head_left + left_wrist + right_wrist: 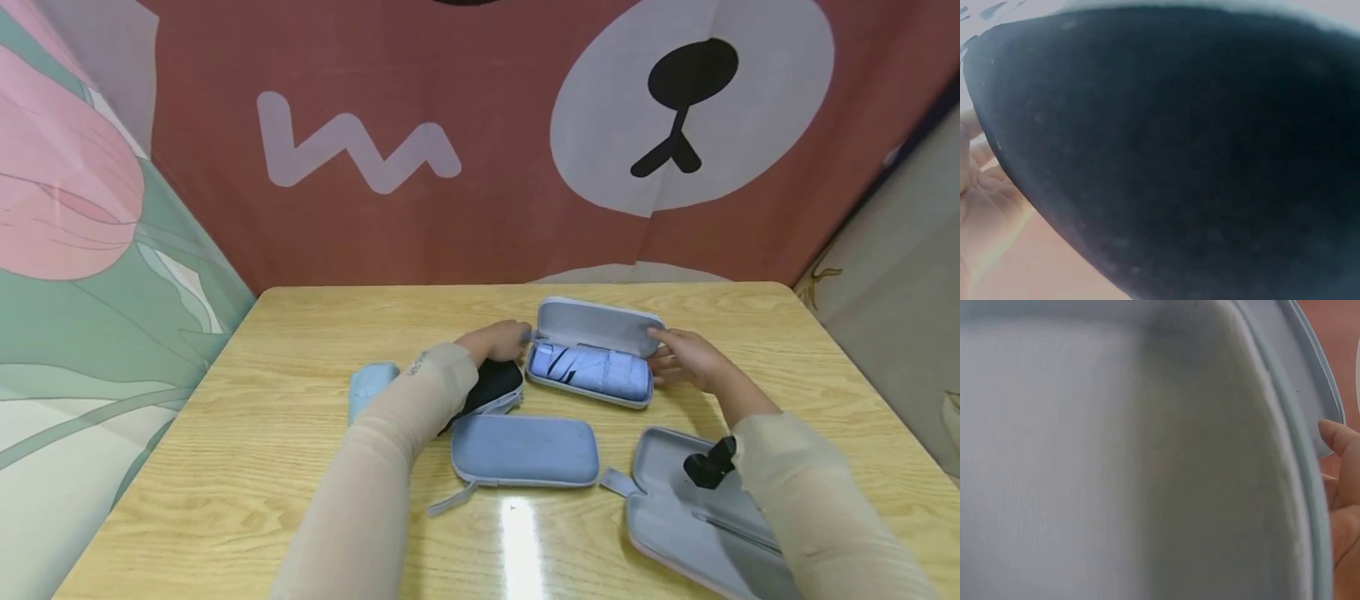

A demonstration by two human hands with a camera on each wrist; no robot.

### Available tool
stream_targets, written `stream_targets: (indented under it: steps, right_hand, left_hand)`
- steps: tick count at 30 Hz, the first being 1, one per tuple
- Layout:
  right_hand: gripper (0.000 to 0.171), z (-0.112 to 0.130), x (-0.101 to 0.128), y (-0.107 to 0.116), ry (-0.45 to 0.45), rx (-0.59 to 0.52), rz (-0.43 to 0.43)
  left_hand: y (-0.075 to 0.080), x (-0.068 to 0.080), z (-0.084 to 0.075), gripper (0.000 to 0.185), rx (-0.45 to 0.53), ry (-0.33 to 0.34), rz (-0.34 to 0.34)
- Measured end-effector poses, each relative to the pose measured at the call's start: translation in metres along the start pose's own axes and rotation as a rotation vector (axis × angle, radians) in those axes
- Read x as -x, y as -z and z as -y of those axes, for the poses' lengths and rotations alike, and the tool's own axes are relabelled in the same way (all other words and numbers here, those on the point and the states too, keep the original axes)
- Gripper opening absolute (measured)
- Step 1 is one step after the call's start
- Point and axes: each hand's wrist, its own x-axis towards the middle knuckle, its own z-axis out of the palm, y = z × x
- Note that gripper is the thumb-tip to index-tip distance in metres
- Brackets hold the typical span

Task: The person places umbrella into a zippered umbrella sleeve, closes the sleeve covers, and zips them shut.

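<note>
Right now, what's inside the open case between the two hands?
The open case holds a folded light-blue umbrella with dark streaks, lying lengthwise. Its right end is hidden behind the right hand; nothing under it can be seen.

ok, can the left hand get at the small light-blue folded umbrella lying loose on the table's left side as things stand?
Probably yes. The light-blue folded umbrella lies uncovered on the wooden table just outside the left forearm, nothing on it. The left hand is at the open grey case, so it would have to pull back.
</note>
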Motion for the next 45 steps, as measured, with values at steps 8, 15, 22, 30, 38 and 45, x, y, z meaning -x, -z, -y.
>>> stream_targets:
  steps: [8, 15, 22, 30, 38, 45]
  right_hand:
    - [0.087, 0.001, 0.004, 0.002, -0.004, -0.147, 0.08]
    - [0.089, 0.008, 0.002, -0.003, -0.002, -0.223, 0.106]
    - [0.081, 0.014, -0.004, -0.014, -0.008, -0.252, 0.024]
    - [0.072, 0.018, -0.01, -0.017, 0.007, -0.249, -0.022]
    - [0.043, 0.014, -0.01, -0.014, 0.034, -0.273, -0.004]
    - [0.018, 0.011, -0.006, -0.011, 0.022, -0.323, 0.057]
  left_hand:
    - [0.002, 0.004, -0.003, 0.045, 0.09, 0.013, 0.011]
    - [0.001, 0.007, -0.001, 0.043, 0.219, 0.033, 0.004]
    - [-0.009, -0.013, 0.013, 0.023, 0.404, 0.058, -0.069]
    - [-0.029, -0.044, 0.04, 0.052, 0.795, 0.083, -0.127]
    - [-0.023, -0.043, 0.033, 0.074, 1.014, 0.186, -0.118]
    - [-0.024, -0.047, 0.026, 0.074, 1.012, 0.278, -0.207]
